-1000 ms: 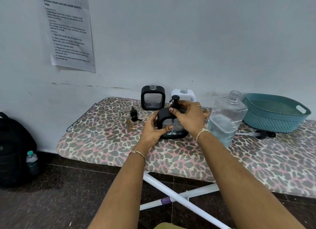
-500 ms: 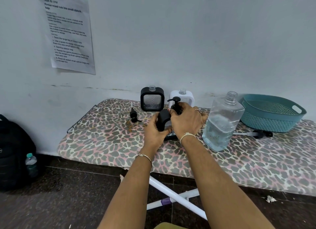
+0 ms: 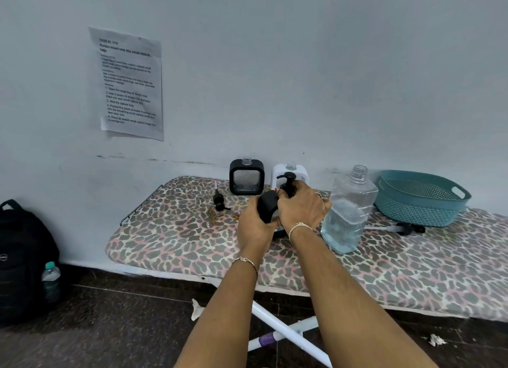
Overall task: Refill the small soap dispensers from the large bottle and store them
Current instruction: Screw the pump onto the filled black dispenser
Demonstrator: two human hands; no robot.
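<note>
Gripping a black dispenser (image 3: 268, 206) on the board (image 3: 178, 238), the left hand (image 3: 254, 226) steadies it; the right hand (image 3: 301, 207) clasps its pump (image 3: 287, 179), left of the bottle (image 3: 349, 211).

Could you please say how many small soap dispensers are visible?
3: held black dispenser in left hand and right hand; uncapped black dispenser by the wall; white dispenser beside it, partly hidden.

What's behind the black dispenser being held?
A white dispenser against the wall, neck open. Its lower body is hidden by the pump of the black dispenser and the right hand.
</note>
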